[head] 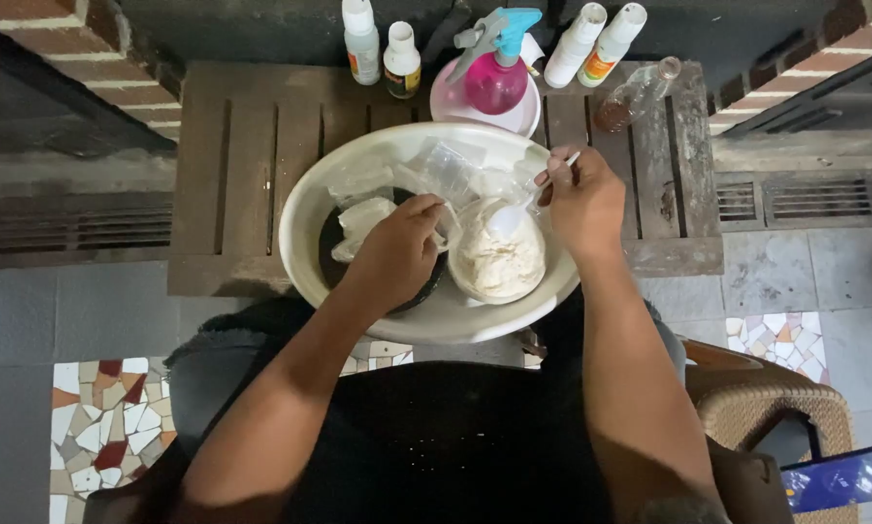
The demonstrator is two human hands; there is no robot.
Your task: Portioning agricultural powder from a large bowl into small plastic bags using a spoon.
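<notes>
Two hands are seen over a big white basin (305,209) that's been set on a dark slatted wooden table (247,155). The left hand (397,254) is curled, fingertips pinched on a small clear plastic bag (366,218), held over a dark round dish (331,254) in the basin's left half. The right hand (583,199) is closed around the handle of a white spoon (514,215), whose bowl is dipped just above a white bowl (499,262) filled with pale creamy paste, sitting in the basin's right half, right beside the dark dish. More crumpled clear plastic bags (446,170) are piled along the far side of the basin, behind both dishes.

At the back edge of the table a row of stuff is lined up: two small white bottles (378,49) on the left, a pink spray bottle (496,68) with a blue trigger standing in a pink-rimmed bowl, then two white tubes (596,41) leaning, and a clear bottle (635,95) with brownish liquid lying tilted toward the right corner.

Grey tile floor with mosaic patches (101,427) is visible on the left, and part of a woven wicker chair (766,412) is caught at lower right. Whether anything's inside the pinched bag can't be made out.
</notes>
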